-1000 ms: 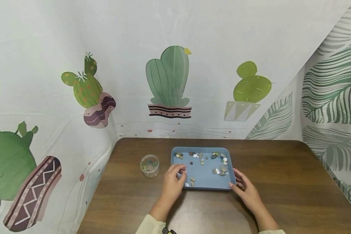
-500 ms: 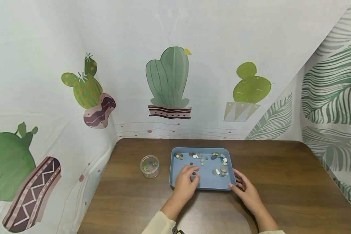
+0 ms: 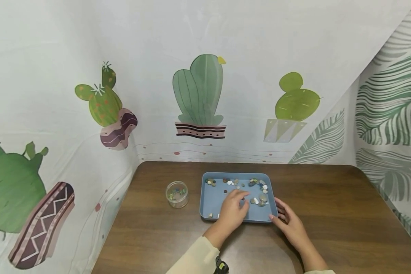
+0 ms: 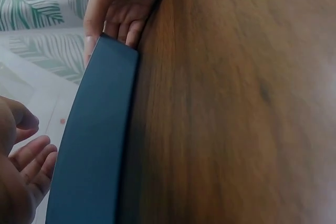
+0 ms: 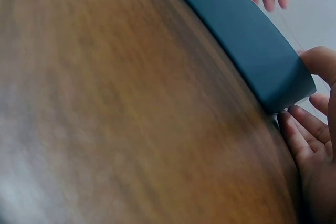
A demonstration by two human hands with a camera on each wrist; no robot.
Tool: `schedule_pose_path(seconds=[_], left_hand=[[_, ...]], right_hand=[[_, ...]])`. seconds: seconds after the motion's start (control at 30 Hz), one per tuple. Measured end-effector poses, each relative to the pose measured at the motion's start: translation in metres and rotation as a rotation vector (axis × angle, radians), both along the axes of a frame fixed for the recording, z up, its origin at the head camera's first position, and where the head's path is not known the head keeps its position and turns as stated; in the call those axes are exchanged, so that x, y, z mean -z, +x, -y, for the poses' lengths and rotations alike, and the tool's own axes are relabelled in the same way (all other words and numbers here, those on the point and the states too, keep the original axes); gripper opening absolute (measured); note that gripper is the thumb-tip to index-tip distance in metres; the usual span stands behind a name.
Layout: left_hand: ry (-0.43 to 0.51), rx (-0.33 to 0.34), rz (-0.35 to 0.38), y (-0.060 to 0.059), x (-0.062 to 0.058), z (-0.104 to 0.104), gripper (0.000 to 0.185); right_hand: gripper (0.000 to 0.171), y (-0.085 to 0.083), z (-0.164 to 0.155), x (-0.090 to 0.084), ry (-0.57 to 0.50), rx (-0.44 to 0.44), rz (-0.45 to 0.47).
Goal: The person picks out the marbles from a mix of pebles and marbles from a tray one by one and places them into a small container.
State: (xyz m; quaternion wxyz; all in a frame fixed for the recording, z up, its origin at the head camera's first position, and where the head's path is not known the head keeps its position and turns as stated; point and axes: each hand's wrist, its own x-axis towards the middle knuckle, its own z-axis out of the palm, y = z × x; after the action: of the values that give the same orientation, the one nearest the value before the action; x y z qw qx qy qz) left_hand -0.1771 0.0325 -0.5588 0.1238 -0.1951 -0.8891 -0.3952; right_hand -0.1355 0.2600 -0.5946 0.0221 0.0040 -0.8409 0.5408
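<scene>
A shallow blue rectangular plastic tray (image 3: 226,190) sat on the dark brown wooden table (image 3: 328,205), near the table's far edge and a little left of its middle. Small mixed pebbles (image 3: 257,185) in white, grey, green and brown lay scattered inside it, most of them along the tray's far edge and toward its right edge, with a couple at its near left corner.

The left hand (image 3: 233,208) reached over the tray's near edge into the middle of the tray, its fingers loosely bent with the tips down among the pebbles. Whether it pinched a stone between them could not be told from any view; in the left wrist view the fingers (image 4: 29,156) appeared only slightly curled beside the tray's outer wall (image 4: 94,145).

The right hand (image 3: 289,222) rested on the table at the tray's near right corner. Its thumb touched the corner's rim and its fingers (image 5: 299,135) lay relaxed against the outer wall (image 5: 247,40), steadying rather than clasping it.

A small clear round plastic cup (image 3: 177,194) holding a few coloured beads stood on the table just beside the tray's left edge, apart from it. Behind the table hung a pale cloth backdrop printed with cacti (image 3: 198,95).
</scene>
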Motion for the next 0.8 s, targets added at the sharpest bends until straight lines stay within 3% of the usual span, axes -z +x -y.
schedule_pose_path(seconds=[0.3, 0.47, 0.8], left_hand=[[-0.151, 0.032, 0.052, -0.012, 0.004, -0.021, 0.034], [-0.201, 0.065, 0.124, -0.018, -0.002, -0.030, 0.039], [-0.336, 0.056, 0.101, -0.032, 0.000, -0.049, 0.039]], right_hand=[[0.069, 0.001, 0.000, 0.002, -0.022, -0.009, -0.012], [0.069, 0.001, 0.001, 0.001, -0.020, -0.010, -0.014], [0.068, 0.001, 0.001, 0.000, -0.029, -0.023, -0.046]])
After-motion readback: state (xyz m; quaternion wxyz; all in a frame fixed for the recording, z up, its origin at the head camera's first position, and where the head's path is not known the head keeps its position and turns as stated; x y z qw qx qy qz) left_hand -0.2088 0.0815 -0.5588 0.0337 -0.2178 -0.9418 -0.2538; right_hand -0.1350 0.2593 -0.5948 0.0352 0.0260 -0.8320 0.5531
